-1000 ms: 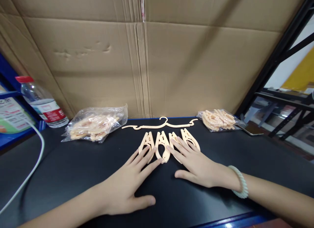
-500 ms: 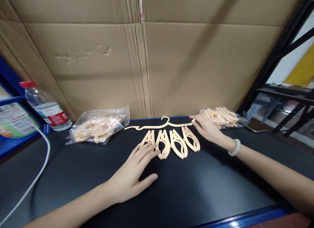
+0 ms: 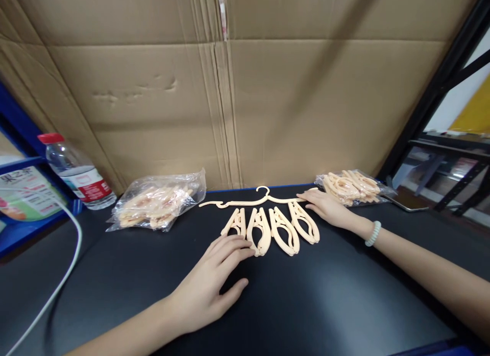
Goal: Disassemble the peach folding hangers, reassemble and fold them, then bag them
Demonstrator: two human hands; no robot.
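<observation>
An unfolded cream clothes hanger (image 3: 245,203) lies flat near the back edge of the black tabletop, hook pointing away. Below it several folded hangers (image 3: 284,232) are fanned out in a row. My left hand (image 3: 214,279) rests palm down, fingers stretched, over the lower part of the leftmost folded hanger (image 3: 237,220), partly hiding it; its fingertips reach the folded hanger beside it. My right hand (image 3: 331,209), with a pale beaded bracelet, lies with fingers extended across the right end of the unfolded hanger, touching it without a visible firm grip.
Clear plastic bags of folded hangers lie at the left (image 3: 156,205) and right (image 3: 350,187). A red-capped bottle (image 3: 82,177) and a white cable (image 3: 74,254) are on the left. Flat cardboard (image 3: 268,111) stands behind the table. A phone-like flat object (image 3: 408,202) lies at far right.
My right hand's fingers have shifted from the tip of the unfolded hanger to lie across its arm. The view has tilted slightly; my left hand stays on the folded hanger.
</observation>
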